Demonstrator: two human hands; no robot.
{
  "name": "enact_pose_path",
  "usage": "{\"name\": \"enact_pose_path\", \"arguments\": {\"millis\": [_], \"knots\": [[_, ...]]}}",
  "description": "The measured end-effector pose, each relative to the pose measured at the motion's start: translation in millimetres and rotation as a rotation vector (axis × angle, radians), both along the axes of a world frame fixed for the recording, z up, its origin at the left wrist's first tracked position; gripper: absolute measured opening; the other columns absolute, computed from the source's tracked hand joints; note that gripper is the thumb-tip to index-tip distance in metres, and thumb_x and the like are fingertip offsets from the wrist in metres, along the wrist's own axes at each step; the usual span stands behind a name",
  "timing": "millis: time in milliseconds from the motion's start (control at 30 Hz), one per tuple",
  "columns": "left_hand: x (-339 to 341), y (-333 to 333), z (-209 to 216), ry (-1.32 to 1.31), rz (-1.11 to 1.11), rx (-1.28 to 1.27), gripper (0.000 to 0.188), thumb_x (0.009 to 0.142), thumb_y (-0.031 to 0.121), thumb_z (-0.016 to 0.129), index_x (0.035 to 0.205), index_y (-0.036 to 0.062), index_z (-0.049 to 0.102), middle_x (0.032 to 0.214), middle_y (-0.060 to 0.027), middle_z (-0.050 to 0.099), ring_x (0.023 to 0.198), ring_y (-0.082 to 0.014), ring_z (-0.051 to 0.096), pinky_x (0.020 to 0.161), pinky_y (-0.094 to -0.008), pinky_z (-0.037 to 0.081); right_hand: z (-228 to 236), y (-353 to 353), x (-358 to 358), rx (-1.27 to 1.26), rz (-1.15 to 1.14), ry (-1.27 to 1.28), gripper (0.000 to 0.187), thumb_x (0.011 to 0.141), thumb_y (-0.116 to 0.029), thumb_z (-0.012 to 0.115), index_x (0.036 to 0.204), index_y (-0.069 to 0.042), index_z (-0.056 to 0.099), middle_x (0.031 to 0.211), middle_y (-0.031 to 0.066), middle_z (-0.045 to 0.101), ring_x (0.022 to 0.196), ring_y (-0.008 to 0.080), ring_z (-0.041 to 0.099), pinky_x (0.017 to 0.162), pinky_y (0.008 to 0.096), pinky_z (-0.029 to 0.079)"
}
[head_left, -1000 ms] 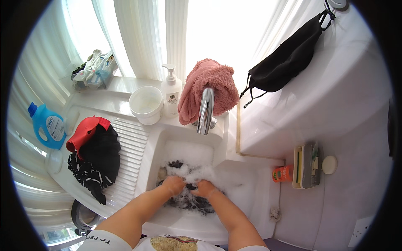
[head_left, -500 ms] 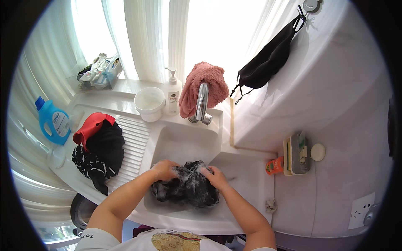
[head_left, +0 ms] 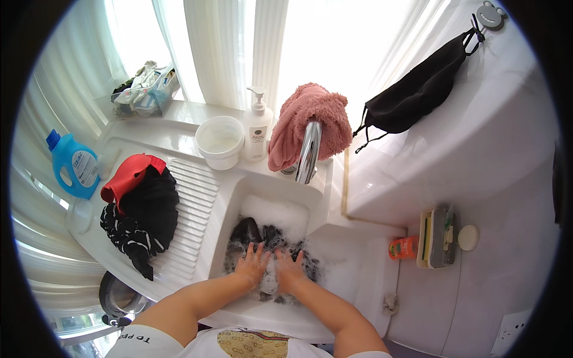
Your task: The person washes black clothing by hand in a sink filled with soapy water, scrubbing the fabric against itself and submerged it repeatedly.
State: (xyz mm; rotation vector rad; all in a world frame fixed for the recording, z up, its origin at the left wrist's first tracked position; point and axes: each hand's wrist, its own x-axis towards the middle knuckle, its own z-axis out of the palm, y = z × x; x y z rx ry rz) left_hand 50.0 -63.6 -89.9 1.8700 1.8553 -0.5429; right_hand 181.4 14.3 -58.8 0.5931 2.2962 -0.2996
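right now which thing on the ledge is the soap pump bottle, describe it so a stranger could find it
Start at the chrome tap behind the white sink. Just left stands a white plastic pump bottle, between a round white tub and a pink fluffy towel. It alone has a pump nozzle.

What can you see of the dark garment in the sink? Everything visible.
The dark garment is black or near-black cloth, soaked and crumpled into a low heap in the white sink basin, lying in white suds that cover much of it. Its full shape and kind cannot be told. The left hand and right hand press flat on it side by side, fingers spread, with foam between them. It lies below the chrome tap.
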Motion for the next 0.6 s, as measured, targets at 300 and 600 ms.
{"name": "enact_pose_path", "arguments": {"millis": [300, 600], "knots": [[-13, 51, -5, -0.061, -0.026, -0.165, 0.028, 0.077, 0.011, 0.062, 0.105, 0.0082, 0.067, 0.111, -0.0110, 0.064, 0.114, -0.0306, 0.054, 0.088, -0.0442, 0.048, -87, 25, -14, -0.100, -0.432, 0.197, 0.034, 0.070, -0.014, 0.068, 0.101, 0.000, 0.064, 0.101, 0.0197, 0.064, 0.101, 0.0331, 0.061, 0.092, 0.0453, 0.044], [-66, 46, 107, -0.714, 0.371, 0.052, 0.060, 0.063, 0.031, 0.081, 0.117, 0.0139, 0.064, 0.105, -0.0123, 0.067, 0.100, -0.0278, 0.063, 0.090, -0.0336, 0.048, 16, 57, 33, -0.561, -0.753, 0.614, 0.062, 0.060, -0.024, 0.081, 0.117, -0.007, 0.062, 0.105, 0.0114, 0.067, 0.097, 0.0223, 0.063, 0.088, 0.0335, 0.047]]}}
